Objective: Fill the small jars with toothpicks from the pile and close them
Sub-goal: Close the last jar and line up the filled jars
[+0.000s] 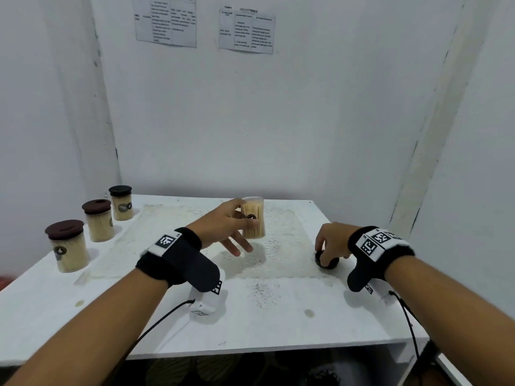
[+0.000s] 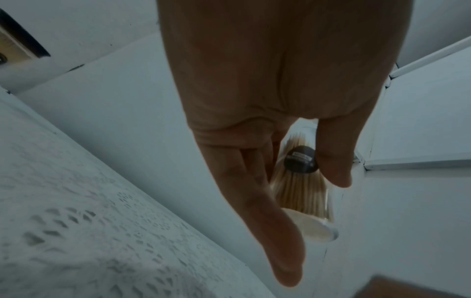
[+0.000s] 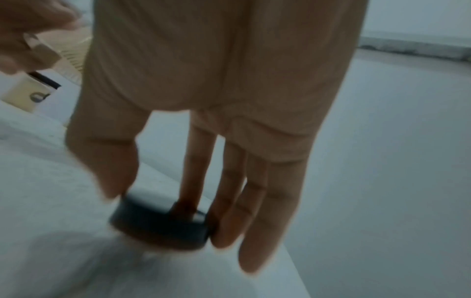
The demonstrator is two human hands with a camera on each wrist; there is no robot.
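My left hand (image 1: 241, 222) grips a clear lidless jar (image 1: 253, 218) packed with toothpicks, held upright a little above the lace mat (image 1: 289, 246). In the left wrist view the thumb and fingers (image 2: 333, 161) wrap the jar (image 2: 300, 193), whose clear base faces the camera. At the mat's right edge my right hand (image 1: 326, 250) pinches a black round lid (image 1: 327, 262) lying on the table. The right wrist view shows thumb and fingers (image 3: 229, 211) closed round that lid (image 3: 158, 225). No loose toothpick pile shows.
Three filled jars with dark lids stand in a row at the table's left: near (image 1: 69, 246), middle (image 1: 99, 221), far (image 1: 121, 203). The white table (image 1: 250, 324) sits in a corner of white walls. Its front edge is close to me.
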